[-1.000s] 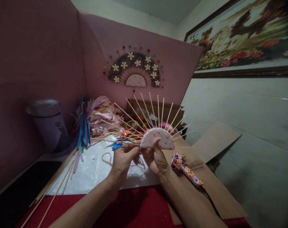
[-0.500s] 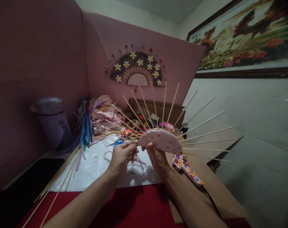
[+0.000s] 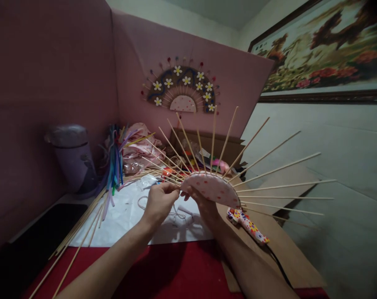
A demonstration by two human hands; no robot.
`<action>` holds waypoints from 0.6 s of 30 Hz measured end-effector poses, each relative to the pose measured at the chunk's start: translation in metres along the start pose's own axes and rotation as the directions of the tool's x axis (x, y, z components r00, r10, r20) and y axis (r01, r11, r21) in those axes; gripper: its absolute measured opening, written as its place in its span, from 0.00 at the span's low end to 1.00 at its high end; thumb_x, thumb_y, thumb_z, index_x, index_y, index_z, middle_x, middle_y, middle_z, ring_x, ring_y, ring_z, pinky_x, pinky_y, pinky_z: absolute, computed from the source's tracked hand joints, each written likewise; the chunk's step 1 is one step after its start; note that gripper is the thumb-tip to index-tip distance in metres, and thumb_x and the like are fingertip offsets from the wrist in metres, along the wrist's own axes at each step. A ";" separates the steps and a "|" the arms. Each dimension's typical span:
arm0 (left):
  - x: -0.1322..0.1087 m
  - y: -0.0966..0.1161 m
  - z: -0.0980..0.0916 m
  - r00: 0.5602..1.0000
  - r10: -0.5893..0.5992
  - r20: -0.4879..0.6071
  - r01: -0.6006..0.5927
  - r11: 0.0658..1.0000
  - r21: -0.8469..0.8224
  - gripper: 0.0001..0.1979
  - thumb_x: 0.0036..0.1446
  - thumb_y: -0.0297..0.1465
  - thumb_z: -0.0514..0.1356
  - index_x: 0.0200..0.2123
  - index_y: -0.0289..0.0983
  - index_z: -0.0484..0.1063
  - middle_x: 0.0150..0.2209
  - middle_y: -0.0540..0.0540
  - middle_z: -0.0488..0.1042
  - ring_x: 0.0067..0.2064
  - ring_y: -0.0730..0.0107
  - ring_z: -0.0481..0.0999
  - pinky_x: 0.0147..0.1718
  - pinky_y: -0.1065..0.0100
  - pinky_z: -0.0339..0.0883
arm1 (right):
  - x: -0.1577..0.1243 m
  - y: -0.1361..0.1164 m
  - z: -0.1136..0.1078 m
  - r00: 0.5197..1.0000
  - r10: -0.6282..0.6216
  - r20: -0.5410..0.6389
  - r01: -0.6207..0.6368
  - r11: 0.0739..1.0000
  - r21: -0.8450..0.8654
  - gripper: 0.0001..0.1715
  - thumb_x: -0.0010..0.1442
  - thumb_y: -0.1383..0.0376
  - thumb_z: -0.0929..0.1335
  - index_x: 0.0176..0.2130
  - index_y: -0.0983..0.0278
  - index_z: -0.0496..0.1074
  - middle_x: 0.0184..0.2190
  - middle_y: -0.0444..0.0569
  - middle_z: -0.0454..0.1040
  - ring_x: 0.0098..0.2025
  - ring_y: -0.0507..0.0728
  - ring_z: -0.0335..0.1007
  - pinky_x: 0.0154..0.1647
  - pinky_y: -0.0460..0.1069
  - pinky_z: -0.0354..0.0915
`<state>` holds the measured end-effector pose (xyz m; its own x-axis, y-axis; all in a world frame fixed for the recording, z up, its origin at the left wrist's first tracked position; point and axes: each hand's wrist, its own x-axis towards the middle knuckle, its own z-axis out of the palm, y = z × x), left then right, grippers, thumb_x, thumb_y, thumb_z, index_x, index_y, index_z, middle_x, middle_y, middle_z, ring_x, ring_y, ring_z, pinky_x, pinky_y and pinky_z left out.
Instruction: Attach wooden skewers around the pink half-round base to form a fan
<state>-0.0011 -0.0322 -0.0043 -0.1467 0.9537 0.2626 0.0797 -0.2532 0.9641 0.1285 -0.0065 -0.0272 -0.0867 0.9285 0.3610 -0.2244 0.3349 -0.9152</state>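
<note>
A half-round piece covered in pink dotted fabric (image 3: pixel 215 189) is held up above the table, thin wooden sticks (image 3: pixel 214 139) fanning out from its curved edge. My right hand (image 3: pixel 204 203) grips it from below, thumb on the front face and the other fingers behind. At its left corner, my left hand (image 3: pixel 163 199) pinches with thumb and index finger, near the lowest sticks on that side. Whether those fingertips close on a stick or the fabric edge is too small to make out. A loop of thin twine (image 3: pixel 176 214) lies on the white sheet beneath the hands.
A flower-patterned glue gun (image 3: pixel 249 226) with a black cord lies on cardboard (image 3: pixel 285 249) at right. Left are loose sticks (image 3: pixel 79 232), pipe cleaners (image 3: pixel 113 158), a purple tumbler (image 3: pixel 73 162) and a black flat object (image 3: pixel 48 228). A finished flowered fan (image 3: pixel 182 85) hangs on the pink panel.
The half-round piece has tilted and turned slightly, so the right-hand sticks reach farther right. My right thumb has shifted a little left along the fabric. The whole view has moved slightly.
</note>
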 end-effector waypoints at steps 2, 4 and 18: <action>0.000 -0.002 -0.003 0.965 0.263 0.019 -0.253 0.905 0.342 0.06 0.47 0.27 0.57 0.25 0.35 0.75 0.23 0.48 0.73 0.25 0.72 0.69 0.25 0.71 0.59 | 0.000 0.001 0.000 1.000 0.009 -0.004 -0.009 1.000 0.014 0.08 0.48 0.61 0.70 0.28 0.64 0.74 0.23 0.44 0.73 0.26 0.52 0.66 0.30 0.48 0.63; 0.000 -0.004 -0.006 0.890 0.442 0.111 -0.412 0.678 0.609 0.08 0.51 0.27 0.55 0.28 0.37 0.75 0.28 0.47 0.75 0.31 0.69 0.71 0.29 0.70 0.59 | 0.001 0.000 0.000 1.000 0.012 -0.002 -0.012 1.000 0.017 0.08 0.48 0.61 0.70 0.29 0.64 0.74 0.24 0.45 0.74 0.28 0.52 0.67 0.30 0.48 0.63; 0.009 -0.013 -0.018 0.713 0.626 0.316 -0.486 0.116 0.866 0.10 0.57 0.29 0.52 0.26 0.37 0.69 0.25 0.49 0.69 0.27 0.70 0.69 0.24 0.68 0.51 | 0.000 0.002 -0.001 0.980 0.193 0.040 -0.197 0.962 0.188 0.12 0.48 0.61 0.69 0.27 0.70 0.72 0.24 0.48 0.74 0.23 0.52 0.70 0.19 0.44 0.62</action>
<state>-0.0212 -0.0233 -0.0139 0.2570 0.5729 0.7783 0.9347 -0.3519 -0.0497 0.1288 -0.0056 -0.0289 -0.1671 0.9686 0.1841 -0.3813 0.1087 -0.9180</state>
